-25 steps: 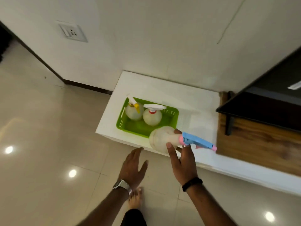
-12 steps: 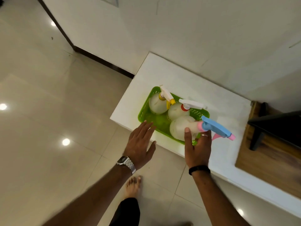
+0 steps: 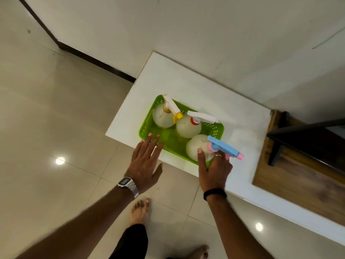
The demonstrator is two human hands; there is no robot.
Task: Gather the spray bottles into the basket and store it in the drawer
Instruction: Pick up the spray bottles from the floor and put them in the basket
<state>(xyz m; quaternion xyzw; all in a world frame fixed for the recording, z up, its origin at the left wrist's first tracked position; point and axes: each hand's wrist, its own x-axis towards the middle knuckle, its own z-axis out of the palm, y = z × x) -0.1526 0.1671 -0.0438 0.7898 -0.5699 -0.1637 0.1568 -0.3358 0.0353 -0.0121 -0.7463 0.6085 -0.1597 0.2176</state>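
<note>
Green basket: it is sitting on the white counter, near the counter's front edge, and it is holding three spray bottles.
Right hand: it is gripping the pale bottle with the blue trigger head; the thumb is lying on the bottle's round body, and the other fingers are curling around the neck under the blue head. One finger is wearing a ring.
Blue-head bottle: it is standing in the basket's front right corner, with the pink nozzle tip pointing out over the basket's right end.
Left hand: the fingers are stretched out and spread, holding nothing. The fingertips are reaching the basket's front left rim; I cannot tell if they are really touching it or only hovering just over it.
Yellow-cap bottle: it is standing in the basket's back left part, upright.
Red-collar bottle: it is standing in the basket's back middle, just beside the yellow-cap bottle, between it and the blue-head bottle.
Wrists: the left one is wearing a metal watch, the right one a black band.
Wooden surface: it is lying to the right of the basket, well apart from it.
</note>
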